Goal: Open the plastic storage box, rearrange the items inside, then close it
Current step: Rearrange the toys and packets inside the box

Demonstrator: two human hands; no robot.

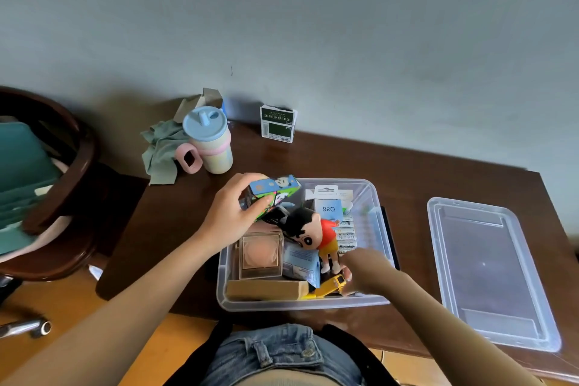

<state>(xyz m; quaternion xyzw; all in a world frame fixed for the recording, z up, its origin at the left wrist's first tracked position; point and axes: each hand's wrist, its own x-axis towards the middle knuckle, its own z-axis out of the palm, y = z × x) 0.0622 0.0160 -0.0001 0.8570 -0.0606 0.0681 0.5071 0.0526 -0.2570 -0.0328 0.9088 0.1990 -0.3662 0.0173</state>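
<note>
On the dark wooden table (pixel 391 160), near the six o'clock edge, the clear plastic storage box (pixel 372 194) is sitting open, with its lid (pixel 488 273) lying flat at three o'clock from it, well apart. The rearranging step is under way. The left hand (pixel 232 213) is gripping a colourful printed cube box (pixel 272 194), fingers curled round it, holding it over the box's eleven o'clock corner. The right hand (pixel 360 269) is reaching down into the five o'clock corner, fingers touching the feet of a cartoon boy figure (pixel 316 235) and close to a yellow toy vehicle (pixel 332 285); whether it is actually pinching either one cannot be told, since the fingertips are hidden and blurred. Also lying inside are a transparent case with a peach disc (pixel 260 254), a flat brown carton (pixel 266 290), a blue packet (pixel 299 260) and a row of batteries (pixel 346 235).

Judging from this, the next move is calling for a free slot: the figure is leaning across the middle, so it probably needs laying flat before the cube goes down, or the lid may not seat.

At eleven o'clock on the table a pastel cup with a blue lid (pixel 210 141) is standing beside a green cloth (pixel 163 150); a dark green carton (pixel 278 124) is standing at twelve o'clock against the grey wall (pixel 313 25). A wooden chair (pixel 62 166) is showing at nine o'clock.
</note>
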